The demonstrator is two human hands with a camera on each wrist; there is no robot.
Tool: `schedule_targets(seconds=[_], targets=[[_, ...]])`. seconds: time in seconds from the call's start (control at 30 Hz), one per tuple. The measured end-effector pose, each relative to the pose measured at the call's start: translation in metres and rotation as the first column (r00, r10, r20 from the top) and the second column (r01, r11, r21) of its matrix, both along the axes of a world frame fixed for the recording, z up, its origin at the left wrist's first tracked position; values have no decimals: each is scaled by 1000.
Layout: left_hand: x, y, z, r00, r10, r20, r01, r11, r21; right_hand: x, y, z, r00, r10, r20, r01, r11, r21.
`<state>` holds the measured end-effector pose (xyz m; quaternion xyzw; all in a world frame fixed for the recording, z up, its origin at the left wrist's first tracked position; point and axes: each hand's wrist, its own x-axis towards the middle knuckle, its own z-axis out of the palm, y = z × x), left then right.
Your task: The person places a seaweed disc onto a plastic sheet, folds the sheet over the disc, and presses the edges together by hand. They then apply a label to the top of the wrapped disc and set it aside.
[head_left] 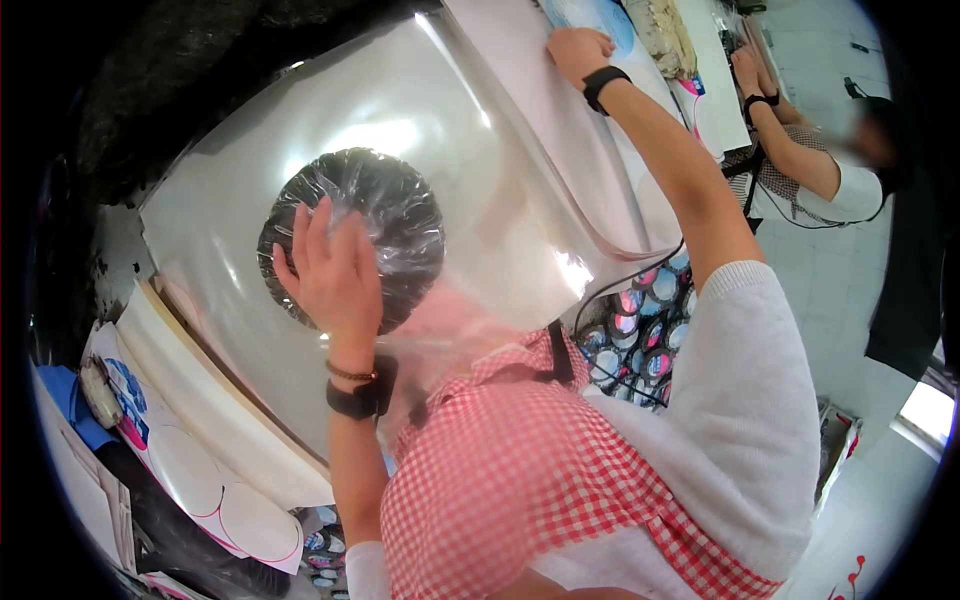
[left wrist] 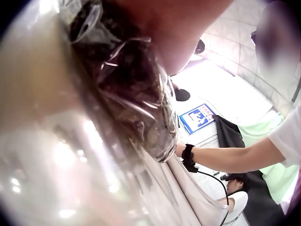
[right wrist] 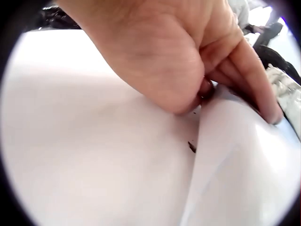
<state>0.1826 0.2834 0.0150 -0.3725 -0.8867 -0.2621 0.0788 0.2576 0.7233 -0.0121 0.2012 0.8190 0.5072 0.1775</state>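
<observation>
A dark round disc wrapped in crinkled clear plastic point(head_left: 405, 230) lies on a large glossy clear sheet point(head_left: 480, 230). My left hand point(head_left: 335, 275) rests flat on the disc with its fingers spread. In the left wrist view the wrapped disc point(left wrist: 136, 103) shows close up, its plastic bunched at the edge, with most of the hand out of frame. My right hand point(head_left: 580, 55) reaches out to the far right. The right wrist view has that hand point(right wrist: 174, 61) pinching the raised edge of a white sheet point(right wrist: 235, 160) between thumb and fingers; the thumb tip is partly hidden.
Pale layered sheets point(head_left: 220, 380) and printed sheets point(head_left: 190, 470) lie at the left. Many small round printed pieces point(head_left: 645, 330) sit below the table edge. A black cable point(head_left: 610, 285) runs past the sheet's corner. Another person point(head_left: 820, 170) works at the right.
</observation>
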Motion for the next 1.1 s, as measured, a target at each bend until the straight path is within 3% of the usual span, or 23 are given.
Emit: schedule_targets(seconds=[0.03,0.07,0.17,0.27,0.3,0.4,0.47,0.53,0.6,0.63,0.67,0.73,0.77,0.8,0.83,0.87,0.9,0.93,0.97,1.03,1.1], targets=[[0,-1,-1,1000,4,-3,-4,1000,4,4,16,6,985,-63,-162,-6,919,-394],[0,0,-1,1000,4,-3,-4,1000,15,11,14,31,959,47,-280,-183,856,-484],[-1,0,0,1000,6,9,-6,1000,14,29,16,61,934,-17,-357,-178,843,-507],[1,0,1,1000,6,17,-6,1000,-9,30,-13,58,875,-63,-480,-200,856,-477],[1,0,1,1000,8,15,-8,1000,-11,28,-22,55,871,-111,-479,-120,896,-427],[1,0,0,1000,1,15,-1,1000,5,38,8,34,732,-107,-672,-209,905,-371],[0,-1,1,1000,0,8,0,1000,13,47,55,36,540,-171,-824,-249,903,-351],[0,-2,3,1000,9,-5,-9,1000,-3,58,67,76,247,-315,-916,-358,849,-388],[0,-2,3,999,31,19,-31,999,43,66,31,146,-89,-550,-830,-616,685,-389],[1,-2,1,998,44,46,-48,996,79,71,-2,177,-181,-661,-728,-733,584,-348],[0,0,-2,996,54,72,-63,990,127,74,-41,201,-200,-750,-630,-821,480,-311],[-4,0,-9,998,51,35,-55,992,111,76,-121,211,-88,-847,-524,-889,304,-342],[-3,-2,-10,999,45,17,-46,993,108,76,-158,193,43,-815,-577,-880,242,-408],[2,-2,-4,994,93,-52,-91,994,54,75,-193,157,249,-675,-694,-825,227,-517],[5,0,5,983,134,-122,-134,991,4,72,-221,118,446,-429,-786,-766,272,-583],[7,1,11,967,165,-194,-175,984,-38,66,-250,86,529,-261,-807,-771,249,-586],[8,-2,11,973,130,-190,-146,987,-70,45,-280,83,525,-362,-770,-837,-57,-544],[7,-7,-16,991,67,-113,-75,995,-67,38,-295,69,539,-275,-796,-833,-29,-553],[12,-8,-22,977,80,199,-118,975,186,34,-304,55,529,-265,-806,-842,-49,-537],[18,-11,-40,894,-41,446,-172,888,427,31,-309,42,556,-234,-798,-828,-69,-556],[19,-20,-65,920,-133,367,-55,887,459,30,-308,37,583,-151,-798,-812,-63,-581]])
